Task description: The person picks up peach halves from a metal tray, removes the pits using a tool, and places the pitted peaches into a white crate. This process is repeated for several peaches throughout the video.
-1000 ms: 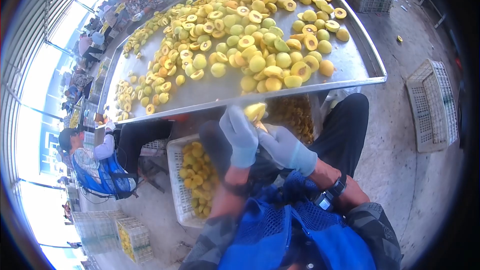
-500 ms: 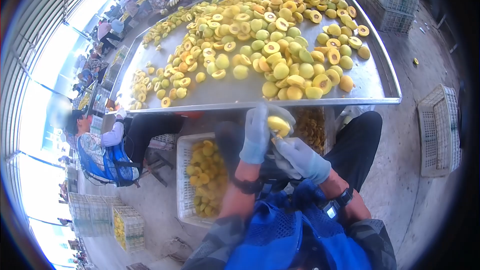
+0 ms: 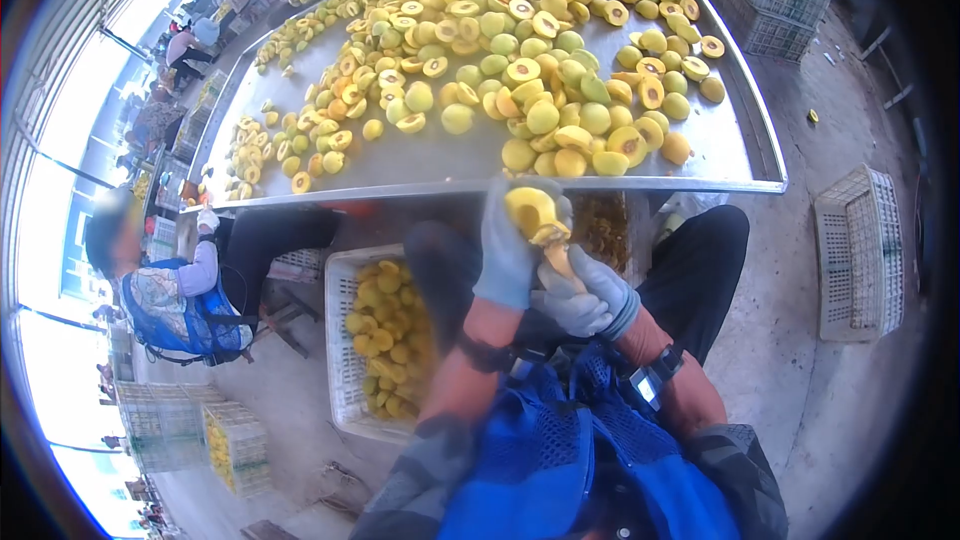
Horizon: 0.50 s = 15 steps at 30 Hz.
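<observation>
Fruit [image 3: 524, 204] gripped in left hand [image 3: 503, 250]; right hand [image 3: 588, 295] closed on tan piece [image 3: 561, 265] below it. Tray [image 3: 420, 155] beyond hands, crate [image 3: 341, 340] leftward.

Left hand [image 3: 506, 248] raised, cupped; right hand [image 3: 592, 294] lower, fingers [image 3: 572, 316] curled; forearms [image 3: 486, 338] converging.

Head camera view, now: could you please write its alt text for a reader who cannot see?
A gloved left hand holds a cut yellow fruit while the gloved right hand grips a tan handle-like piece against it. Beyond, a metal table bears many fruit halves; on the floor at left, a white crate holds more.
</observation>
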Tool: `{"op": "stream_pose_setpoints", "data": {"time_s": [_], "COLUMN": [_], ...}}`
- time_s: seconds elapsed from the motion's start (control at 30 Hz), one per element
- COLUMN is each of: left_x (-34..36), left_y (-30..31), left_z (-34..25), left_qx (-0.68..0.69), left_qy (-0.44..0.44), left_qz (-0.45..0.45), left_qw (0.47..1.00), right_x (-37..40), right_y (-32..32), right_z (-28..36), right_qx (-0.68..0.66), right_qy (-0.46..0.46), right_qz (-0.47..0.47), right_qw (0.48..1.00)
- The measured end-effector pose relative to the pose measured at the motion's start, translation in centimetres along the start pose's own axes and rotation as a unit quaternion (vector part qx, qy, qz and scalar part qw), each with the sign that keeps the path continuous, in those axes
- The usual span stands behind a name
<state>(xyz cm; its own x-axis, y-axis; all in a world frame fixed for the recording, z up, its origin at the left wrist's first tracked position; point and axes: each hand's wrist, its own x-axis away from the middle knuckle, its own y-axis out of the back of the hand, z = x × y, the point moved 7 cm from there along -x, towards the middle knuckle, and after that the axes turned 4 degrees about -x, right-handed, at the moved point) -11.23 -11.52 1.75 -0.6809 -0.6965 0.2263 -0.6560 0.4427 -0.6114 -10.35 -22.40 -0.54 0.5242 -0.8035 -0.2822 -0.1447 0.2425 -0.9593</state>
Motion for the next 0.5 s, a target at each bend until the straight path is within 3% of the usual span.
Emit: {"op": "stream_pose_setpoints", "data": {"time_s": [0.07,0.1,0.13,0.17,0.2,0.23,0.27,0.3,0.33,0.37,0.4,0.43,0.47,0.5], "left_x": [-0.4,-0.8,-1.2,-1.3,-1.3,-1.2,-0.6,0.7,2.4,4.1,6.6,9.3,12.0,14.8], "left_y": [1.8,2.1,3.2,3.5,3.9,5.4,6.1,7.3,9.0,10.6,13.4,16.2,17.5,19.4], "left_z": [0.5,0.8,1.0,0.3,-0.4,-1.0,-2.3,-5.1,-7.8,-10.4,-12.4,-14.3,-16.0,-16.5], "left_qx": [0.044,0.017,0.026,0.037,0.047,0.123,0.199,-0.012,-0.080,-0.146,-0.324,-0.478,-0.546,-0.637], "left_qy": [0.000,-0.020,-0.044,-0.072,-0.100,-0.078,-0.063,-0.208,-0.266,-0.320,-0.363,-0.390,-0.380,-0.348], "left_qz": [-0.108,-0.038,-0.040,-0.045,-0.052,-0.088,-0.127,-0.092,-0.114,-0.145,-0.201,-0.278,-0.325,-0.387], "left_qw": [0.993,0.999,0.998,0.996,0.992,0.985,0.970,0.974,0.954,0.925,0.850,0.736,0.672,0.569], "right_x": [0.5,0.5,0.5,-0.1,-0.1,0.9,2.6,3.3,4.1,5.1,6.1,6.7,7.4,7.8], "right_y": [0.7,1.0,1.6,0.6,0.0,1.7,2.2,2.6,3.3,4.0,4.6,4.4,3.8,3.4], "right_z": [0.0,0.3,0.4,0.9,2.0,3.0,4.3,5.2,5.8,6.0,6.5,6.6,6.8,6.9], "right_qx": [-0.029,-0.066,-0.105,-0.099,-0.045,0.083,0.211,0.226,0.240,0.219,0.198,0.226,0.254,0.269], "right_qy": [0.025,0.035,0.043,0.042,0.078,0.133,0.173,0.190,0.203,0.205,0.209,0.206,0.208,0.202], "right_qz": [-0.060,-0.066,-0.072,0.015,0.036,-0.156,-0.337,-0.401,-0.462,-0.456,-0.450,-0.462,-0.472,-0.460], "right_qw": [0.997,0.995,0.991,0.994,0.995,0.975,0.901,0.867,0.829,0.838,0.845,0.832,0.818,0.822]}}
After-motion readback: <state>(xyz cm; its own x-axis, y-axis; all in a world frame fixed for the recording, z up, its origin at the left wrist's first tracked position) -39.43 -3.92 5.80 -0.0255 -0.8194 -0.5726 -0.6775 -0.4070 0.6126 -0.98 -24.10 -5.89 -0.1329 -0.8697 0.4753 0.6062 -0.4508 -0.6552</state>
